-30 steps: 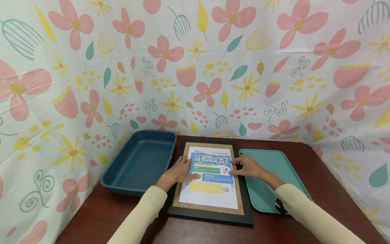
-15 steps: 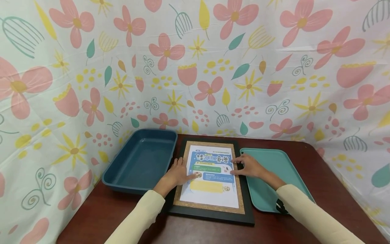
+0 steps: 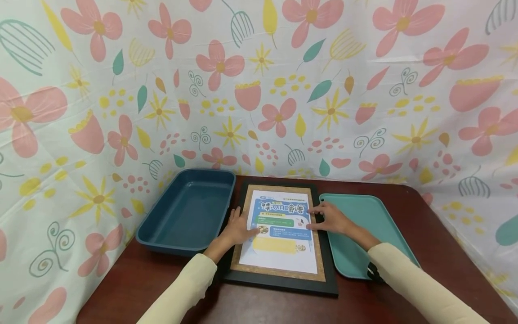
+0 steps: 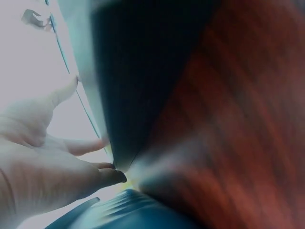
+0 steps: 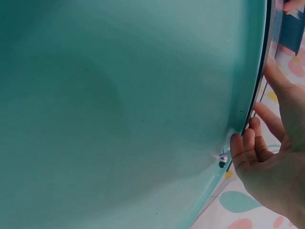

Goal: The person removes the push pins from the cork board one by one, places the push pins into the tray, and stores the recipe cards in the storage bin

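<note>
A printed paper sheet (image 3: 279,264) with a blue heading and yellow block lies on a cork board (image 3: 319,270) in a black frame (image 3: 279,284). At the sheet's left edge, my left hand (image 3: 234,230) rests with spread fingers, thumb on the paper. In the left wrist view, the left hand (image 4: 52,162) reaches along the frame's dark side. On the opposite edge, my right hand (image 3: 335,219) touches the sheet with thumb and index fingertips held apart. The right wrist view shows the right hand (image 5: 281,162) with its other fingers loosely bent beside the green tray (image 5: 143,119).
A deep blue tray (image 3: 178,218) stands left of the board, close to the left hand. The teal tray (image 3: 364,211) lies flat at the right, beneath the right forearm. All stand on a dark red-brown table (image 3: 259,308) before a flowered cloth (image 3: 259,90).
The head view has shifted slightly. The left hand has moved a little toward me along the sheet's left edge, while the right hand keeps its place at the right edge.
</note>
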Available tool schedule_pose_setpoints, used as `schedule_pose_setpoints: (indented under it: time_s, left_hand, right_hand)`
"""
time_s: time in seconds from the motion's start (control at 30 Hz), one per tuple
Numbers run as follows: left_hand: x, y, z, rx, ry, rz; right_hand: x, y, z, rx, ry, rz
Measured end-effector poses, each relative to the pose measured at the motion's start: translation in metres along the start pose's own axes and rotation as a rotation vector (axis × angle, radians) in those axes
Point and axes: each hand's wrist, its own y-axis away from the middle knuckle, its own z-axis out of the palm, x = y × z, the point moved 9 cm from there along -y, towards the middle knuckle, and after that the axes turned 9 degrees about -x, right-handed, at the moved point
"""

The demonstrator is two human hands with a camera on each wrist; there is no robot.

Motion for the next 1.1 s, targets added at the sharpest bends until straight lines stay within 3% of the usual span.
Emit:
schedule_pose_setpoints:
  time_s: [0.2,0.53,0.8,1.0,1.1]
  left_hand:
    - [-0.003,-0.004,0.000,0.052,0.106,0.016]
    - [-0.012,-0.009,0.002,0.144,0.322,-0.021]
    - [-0.010,-0.004,-0.001,0.164,0.407,0.024]
    - [-0.001,0.002,-0.010,0.172,0.492,0.128]
    - [-0.002,0.003,-0.013,0.201,0.538,0.135]
  right_hand:
    - [0.000,-0.001,0.001,-0.005,-0.005,-0.008]
    - [-0.005,0.000,-0.001,0.009,-0.018,-0.014]
    - [-0.006,0.000,0.000,0.004,-0.025,-0.008]
    - [-0.004,-0.001,0.001,0.001,-0.021,0.006]
    - [-0.002,-0.001,0.001,-0.007,-0.018,0.018]
